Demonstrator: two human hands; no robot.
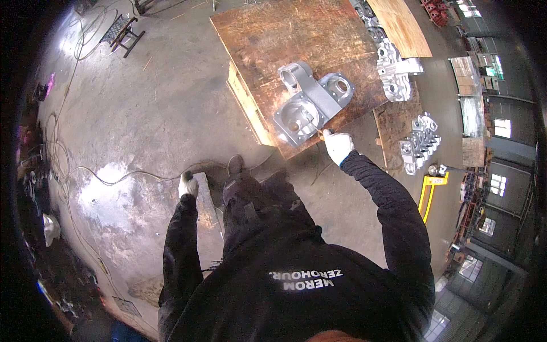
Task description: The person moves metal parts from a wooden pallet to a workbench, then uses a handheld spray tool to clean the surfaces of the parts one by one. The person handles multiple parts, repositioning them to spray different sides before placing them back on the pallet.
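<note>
A grey cast metal housing (322,101) with round bores lies on a worn wooden board (256,51). Beside its near corner is my right hand (340,147), in a white glove with dark fingertips. Its fingers are closed around a small, thin orange-brown thing (321,135) that I cannot make out, close to the housing's edge. My left hand (188,185), gloved the same way, is low at my left, over or beside a flat grey plate (206,196). Its fingers look curled in; whatever they may hold is hidden.
More silver castings (394,74) stand along the board's right side, with another ribbed casting (420,143) on a lower wooden board. A yellow metal frame (427,191) is at the right. Cables (114,181) trail across the concrete floor. A small metal stand (121,31) sits far left.
</note>
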